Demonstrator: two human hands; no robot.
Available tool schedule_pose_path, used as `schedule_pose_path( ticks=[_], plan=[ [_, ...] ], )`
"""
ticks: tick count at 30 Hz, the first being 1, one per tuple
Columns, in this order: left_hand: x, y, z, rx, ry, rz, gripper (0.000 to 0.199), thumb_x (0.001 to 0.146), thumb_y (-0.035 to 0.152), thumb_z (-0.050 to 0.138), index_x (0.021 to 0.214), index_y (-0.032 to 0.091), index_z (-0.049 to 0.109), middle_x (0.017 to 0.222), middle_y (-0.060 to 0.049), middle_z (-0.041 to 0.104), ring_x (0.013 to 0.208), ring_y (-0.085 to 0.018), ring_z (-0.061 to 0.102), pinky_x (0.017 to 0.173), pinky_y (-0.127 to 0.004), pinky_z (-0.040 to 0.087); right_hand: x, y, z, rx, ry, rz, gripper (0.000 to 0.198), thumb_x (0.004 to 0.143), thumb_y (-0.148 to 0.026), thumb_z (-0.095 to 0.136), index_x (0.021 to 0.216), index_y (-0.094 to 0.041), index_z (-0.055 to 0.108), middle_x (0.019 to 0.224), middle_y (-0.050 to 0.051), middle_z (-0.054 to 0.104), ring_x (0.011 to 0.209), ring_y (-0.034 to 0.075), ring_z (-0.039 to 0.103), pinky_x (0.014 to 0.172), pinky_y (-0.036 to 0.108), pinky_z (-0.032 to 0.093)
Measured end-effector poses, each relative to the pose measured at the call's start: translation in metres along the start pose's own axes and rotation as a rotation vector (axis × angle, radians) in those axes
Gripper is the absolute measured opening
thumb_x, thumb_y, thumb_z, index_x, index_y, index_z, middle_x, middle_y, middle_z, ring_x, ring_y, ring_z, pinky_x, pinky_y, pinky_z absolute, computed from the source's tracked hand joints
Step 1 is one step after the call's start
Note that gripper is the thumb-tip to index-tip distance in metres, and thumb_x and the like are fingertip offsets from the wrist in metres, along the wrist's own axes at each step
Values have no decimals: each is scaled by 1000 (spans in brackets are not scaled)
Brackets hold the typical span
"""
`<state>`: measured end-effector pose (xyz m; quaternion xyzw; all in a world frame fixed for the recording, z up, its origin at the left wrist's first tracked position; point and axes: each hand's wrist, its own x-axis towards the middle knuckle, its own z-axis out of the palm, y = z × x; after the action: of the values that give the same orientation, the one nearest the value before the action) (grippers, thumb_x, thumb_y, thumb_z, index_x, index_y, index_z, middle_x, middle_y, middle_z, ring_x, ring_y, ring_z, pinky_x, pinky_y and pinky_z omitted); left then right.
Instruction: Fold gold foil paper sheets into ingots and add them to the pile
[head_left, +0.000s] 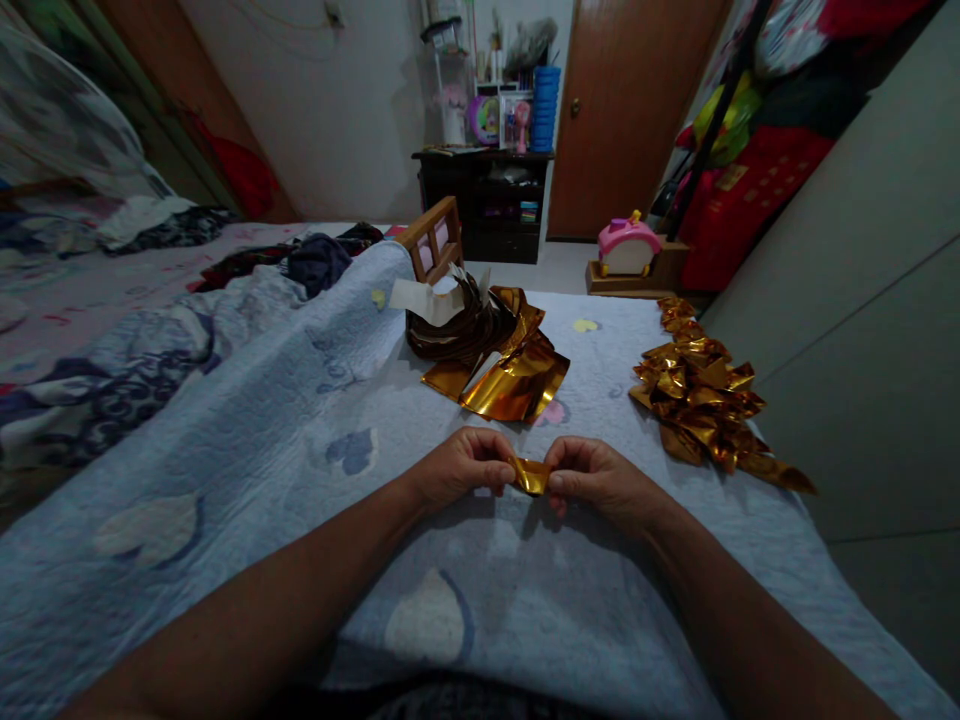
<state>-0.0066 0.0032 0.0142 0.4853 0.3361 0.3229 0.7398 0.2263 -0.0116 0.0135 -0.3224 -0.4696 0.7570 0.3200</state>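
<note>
Between my hands is a small piece of shiny gold foil paper (pixel 532 477), folded or curled into a short band. My left hand (pixel 480 461) pinches its left end between thumb and fingers. At the right end, my right hand (pixel 581 470) pinches it the same way. Just beyond the hands lies a stack of gold foil sheets (pixel 517 375), some loose and fanned toward me, with pale paper sticking up at its back. Off to the right sits a pile of folded gold foil pieces (pixel 701 390).
A light blue quilt (pixel 300 430) with heart shapes covers the bed under everything. Rumpled clothes (pixel 319 262) lie at the left. Beyond the bed stand a dark cabinet (pixel 480 205) and a pink toy (pixel 628 247). A pale panel (pixel 862 300) rises along the right side.
</note>
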Motion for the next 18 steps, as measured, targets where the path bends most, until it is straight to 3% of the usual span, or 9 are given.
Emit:
schedule_pose_path(
  ticks=[7, 18],
  plan=[
    [1, -3, -4, -80, -77, -6, 39, 64, 43, 94, 81, 12, 76, 68, -3, 71, 56, -11, 61, 58, -23, 48, -2, -3, -4, 29, -5, -13, 31, 76, -39, 88, 82, -16, 68, 64, -1, 69, 53, 10, 61, 53, 22, 47],
    [1, 0, -1, -16, -33, 7, 38, 65, 42, 93, 77, 11, 74, 64, -2, 69, 53, -9, 57, 54, -20, 42, -1, -1, -2, -12, 28, -16, 34, 75, -41, 88, 82, -16, 66, 65, -1, 66, 54, 10, 57, 53, 22, 43]
  ],
)
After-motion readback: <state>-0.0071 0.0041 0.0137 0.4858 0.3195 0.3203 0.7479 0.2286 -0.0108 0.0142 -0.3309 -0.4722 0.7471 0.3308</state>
